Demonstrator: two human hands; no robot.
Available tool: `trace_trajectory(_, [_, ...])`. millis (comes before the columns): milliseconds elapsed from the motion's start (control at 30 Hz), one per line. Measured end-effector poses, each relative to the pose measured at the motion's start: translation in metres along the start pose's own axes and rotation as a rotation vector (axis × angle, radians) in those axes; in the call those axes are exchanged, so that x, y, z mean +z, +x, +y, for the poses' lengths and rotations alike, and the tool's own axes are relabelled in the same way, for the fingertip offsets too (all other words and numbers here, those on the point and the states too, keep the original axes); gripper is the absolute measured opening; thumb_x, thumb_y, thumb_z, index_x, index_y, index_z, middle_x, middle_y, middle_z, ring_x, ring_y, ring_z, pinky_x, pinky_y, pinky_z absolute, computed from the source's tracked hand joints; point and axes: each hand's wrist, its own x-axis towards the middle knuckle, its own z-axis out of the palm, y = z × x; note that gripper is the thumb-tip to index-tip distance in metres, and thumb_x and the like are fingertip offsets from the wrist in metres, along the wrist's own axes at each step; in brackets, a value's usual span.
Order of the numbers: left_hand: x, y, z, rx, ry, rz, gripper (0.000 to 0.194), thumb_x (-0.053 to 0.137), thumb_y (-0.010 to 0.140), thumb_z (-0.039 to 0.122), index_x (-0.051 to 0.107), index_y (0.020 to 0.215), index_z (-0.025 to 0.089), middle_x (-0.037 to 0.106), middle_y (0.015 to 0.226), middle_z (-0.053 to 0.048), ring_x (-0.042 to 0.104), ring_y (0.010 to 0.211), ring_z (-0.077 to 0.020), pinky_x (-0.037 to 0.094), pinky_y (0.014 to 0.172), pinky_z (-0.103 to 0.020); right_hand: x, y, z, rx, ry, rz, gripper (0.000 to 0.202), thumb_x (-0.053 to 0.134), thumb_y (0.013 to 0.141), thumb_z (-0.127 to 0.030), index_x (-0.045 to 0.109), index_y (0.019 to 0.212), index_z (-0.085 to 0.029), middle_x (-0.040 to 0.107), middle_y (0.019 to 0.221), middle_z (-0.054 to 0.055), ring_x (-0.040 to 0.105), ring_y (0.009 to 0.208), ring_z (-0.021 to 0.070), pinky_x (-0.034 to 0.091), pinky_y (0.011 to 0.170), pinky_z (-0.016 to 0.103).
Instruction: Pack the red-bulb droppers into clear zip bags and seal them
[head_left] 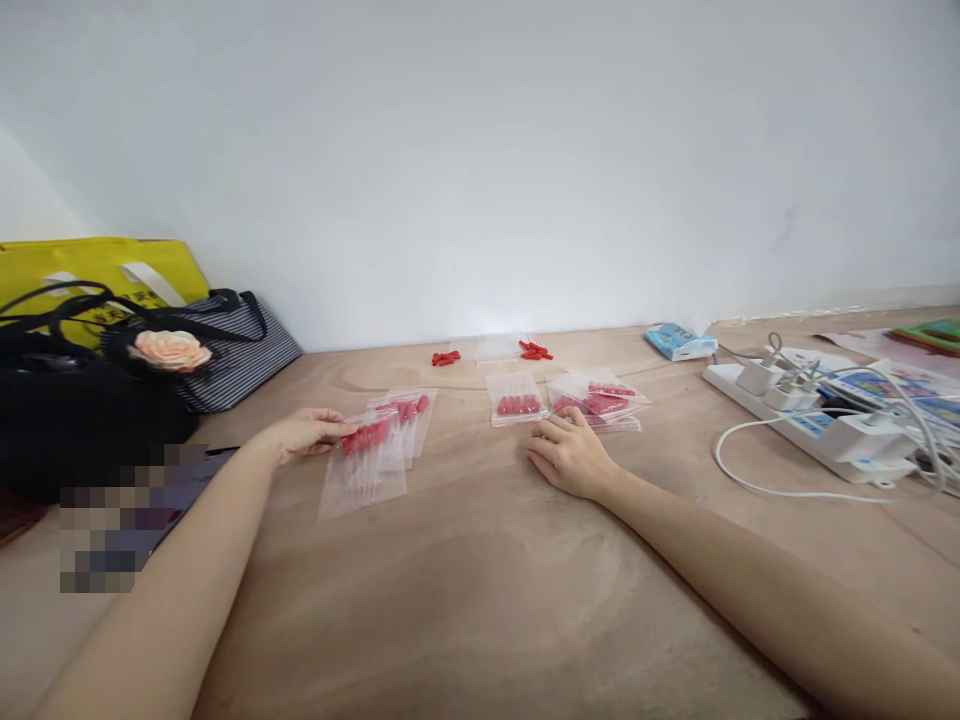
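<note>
My left hand pinches the edge of a clear plastic bag with several red pieces inside. This bag lies over other clear bags, fanned out, with more red pieces showing in them. My right hand rests palm down on the table, fingers loosely bent and a little apart. Its fingertips are at the near edge of a pile of filled bags and seem to hold nothing. Beside that pile, to its left, lies another filled bag with red pieces in a row.
Two small heaps of loose red pieces lie by the wall, with clear bags between them. At right are a blue packet and a white power strip with cables. Bags, a fabric flower and a dark flat object are left.
</note>
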Motion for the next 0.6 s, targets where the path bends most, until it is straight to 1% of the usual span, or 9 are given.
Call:
trace_trajectory(67, [-0.006, -0.003, -0.002, -0.048, -0.092, -0.128, 0.053, 0.080, 0.029, 0.049, 0.059, 0.060, 0.011, 0.065, 0.063, -0.006, 0.060, 0.057, -0.0166, 0.051, 0.050, -0.029, 0.000, 0.000, 0.000, 0.000, -0.005, 0.002, 0.018, 0.046, 0.081, -0.018, 0.060, 0.069, -0.018, 0.058, 0.072, 0.002, 0.046, 0.070, 0.0123, 0.023, 0.072, 0.031])
trace_trajectory(133, [-0.013, -0.003, -0.002, -0.066, -0.243, -0.201, 0.054, 0.081, 0.030, 0.046, 0.059, 0.065, 0.011, 0.066, 0.066, -0.005, 0.061, 0.059, -0.0149, 0.052, 0.054, -0.028, 0.001, 0.000, 0.000, 0.021, -0.028, 0.001, 0.018, 0.046, 0.081, -0.019, 0.060, 0.069, -0.018, 0.059, 0.073, 0.002, 0.045, 0.067, 0.0119, 0.022, 0.069, 0.030])
trace_trajectory(200, [-0.018, -0.003, 0.002, -0.011, -0.400, -0.206, 0.050, 0.084, 0.034, 0.039, 0.057, 0.066, 0.012, 0.065, 0.065, -0.003, 0.060, 0.057, -0.0119, 0.052, 0.054, -0.025, 0.001, 0.000, -0.002, 0.066, -0.061, 0.000, 0.019, 0.047, 0.081, -0.020, 0.060, 0.068, -0.018, 0.059, 0.072, 0.002, 0.045, 0.064, 0.0115, 0.022, 0.065, 0.030])
trace_trajectory(300, [-0.018, -0.007, 0.022, 0.163, -0.515, -0.115, 0.047, 0.084, 0.040, 0.035, 0.050, 0.063, 0.013, 0.063, 0.061, -0.001, 0.059, 0.052, -0.0099, 0.052, 0.050, -0.023, 0.002, 0.001, -0.004, 0.125, -0.076, -0.013, 0.020, 0.047, 0.081, -0.021, 0.059, 0.066, -0.017, 0.059, 0.072, 0.002, 0.045, 0.063, 0.0114, 0.021, 0.062, 0.030])
trace_trajectory(367, [-0.007, -0.015, 0.042, 0.278, -0.540, -0.002, 0.048, 0.082, 0.043, 0.037, 0.044, 0.060, 0.014, 0.061, 0.059, 0.000, 0.058, 0.051, -0.0099, 0.051, 0.048, -0.022, 0.003, 0.001, -0.006, 0.141, -0.062, -0.022, 0.019, 0.047, 0.081, -0.021, 0.060, 0.067, -0.017, 0.059, 0.072, 0.002, 0.046, 0.064, 0.0115, 0.021, 0.062, 0.030])
trace_trajectory(400, [0.002, -0.020, 0.053, 0.364, -0.542, 0.110, 0.049, 0.082, 0.044, 0.039, 0.041, 0.059, 0.015, 0.060, 0.059, 0.001, 0.058, 0.051, -0.0096, 0.051, 0.048, -0.022, 0.003, 0.002, -0.007, 0.146, -0.053, -0.025, 0.019, 0.047, 0.081, -0.021, 0.060, 0.068, -0.017, 0.060, 0.072, 0.002, 0.047, 0.065, 0.0115, 0.021, 0.062, 0.030])
trace_trajectory(467, [0.024, -0.030, 0.071, 0.601, -0.486, 0.331, 0.044, 0.076, 0.056, 0.040, 0.039, 0.060, 0.016, 0.062, 0.070, -0.001, 0.061, 0.062, -0.0112, 0.053, 0.056, -0.023, 0.004, 0.002, -0.008, 0.155, -0.040, -0.028, 0.019, 0.046, 0.082, -0.022, 0.060, 0.069, -0.018, 0.060, 0.073, 0.002, 0.047, 0.065, 0.0114, 0.021, 0.062, 0.030])
trace_trajectory(533, [0.048, -0.038, 0.082, 0.817, -0.342, 0.386, 0.037, 0.069, 0.067, 0.034, 0.037, 0.057, 0.016, 0.062, 0.079, -0.004, 0.062, 0.066, -0.0115, 0.053, 0.058, -0.023, 0.003, 0.001, -0.008, 0.162, -0.038, -0.031, 0.020, 0.046, 0.082, -0.021, 0.061, 0.068, -0.018, 0.060, 0.073, 0.002, 0.048, 0.065, 0.0113, 0.021, 0.063, 0.030])
trace_trajectory(600, [0.070, -0.044, 0.084, 1.021, -0.205, 0.320, 0.033, 0.062, 0.074, 0.027, 0.037, 0.055, 0.016, 0.061, 0.079, -0.004, 0.063, 0.072, -0.0131, 0.053, 0.061, -0.024, 0.003, 0.001, -0.007, 0.169, -0.041, -0.032, 0.021, 0.045, 0.082, -0.021, 0.061, 0.068, -0.018, 0.060, 0.073, 0.002, 0.048, 0.065, 0.0112, 0.021, 0.064, 0.030])
